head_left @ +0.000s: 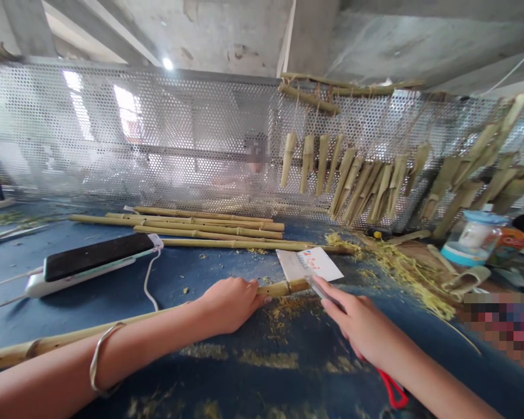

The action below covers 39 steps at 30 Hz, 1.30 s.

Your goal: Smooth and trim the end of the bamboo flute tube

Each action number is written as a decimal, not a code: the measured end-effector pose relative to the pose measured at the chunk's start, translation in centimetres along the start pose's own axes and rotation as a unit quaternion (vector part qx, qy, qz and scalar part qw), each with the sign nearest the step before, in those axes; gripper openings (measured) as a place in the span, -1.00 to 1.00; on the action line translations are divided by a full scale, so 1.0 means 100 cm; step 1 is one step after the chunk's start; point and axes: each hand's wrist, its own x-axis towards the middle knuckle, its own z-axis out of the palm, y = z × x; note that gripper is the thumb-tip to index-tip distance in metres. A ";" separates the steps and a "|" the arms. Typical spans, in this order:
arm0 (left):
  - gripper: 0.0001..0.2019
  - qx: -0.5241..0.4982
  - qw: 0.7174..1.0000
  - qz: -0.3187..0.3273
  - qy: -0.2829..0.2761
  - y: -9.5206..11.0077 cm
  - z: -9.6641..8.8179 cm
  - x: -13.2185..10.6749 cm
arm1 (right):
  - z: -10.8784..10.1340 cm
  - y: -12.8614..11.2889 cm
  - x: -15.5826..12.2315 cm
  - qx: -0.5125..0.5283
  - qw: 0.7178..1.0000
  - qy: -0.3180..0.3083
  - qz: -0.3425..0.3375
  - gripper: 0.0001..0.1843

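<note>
Blue worn bench fills the lower part of the view, and a perforated metal screen stands along its far edge. On the right side of this screen, many cut bamboo pieces hang by strings from bamboo sticks. Long bamboo poles lie side by side near the far edge of the bench. Closer to the left edge is a white device with a black top, with a white cable running from it. Yellow bamboo shavings are spread toward the right edge, near a plastic jar with a blue lid.

The person's 2 hands work near the middle of the bench. The left hand grips a bamboo pole, and its fingers are closed around the pole. This pole lies across the bench, and its long part reaches past the left edge of the view. The right hand holds a cleaver, with its fingers clamped on the handle. The blade is just at the far end of the pole, beside a small white paper card. A metal bangle circles the left wrist, and a red loop shows below the right hand.
</note>
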 end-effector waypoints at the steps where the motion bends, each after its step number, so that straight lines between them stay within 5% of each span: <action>1: -0.48 0.000 1.000 0.002 0.001 0.000 0.000 0.000 | -0.004 0.003 0.001 -0.004 1.000 0.004 0.011 -0.46; 8: -0.47 -0.006 1.000 0.002 0.003 -0.001 0.003 0.000 | -0.004 0.017 0.008 -0.047 0.999 0.003 0.018 -0.47; 15: -0.47 -0.008 1.000 -0.002 -0.002 0.000 0.001 -0.002 | 0.008 0.001 0.001 -0.038 0.999 -0.021 -0.014 -0.49; 27: -0.49 -0.014 1.000 -0.010 0.009 -0.001 0.002 -0.001 | -0.005 0.009 0.003 -0.121 0.992 0.029 -0.017 -0.46; 39: -0.48 -0.013 1.000 -0.005 0.008 -0.001 0.002 -0.002 | -0.002 0.014 0.005 -0.029 1.000 -0.003 0.004 -0.46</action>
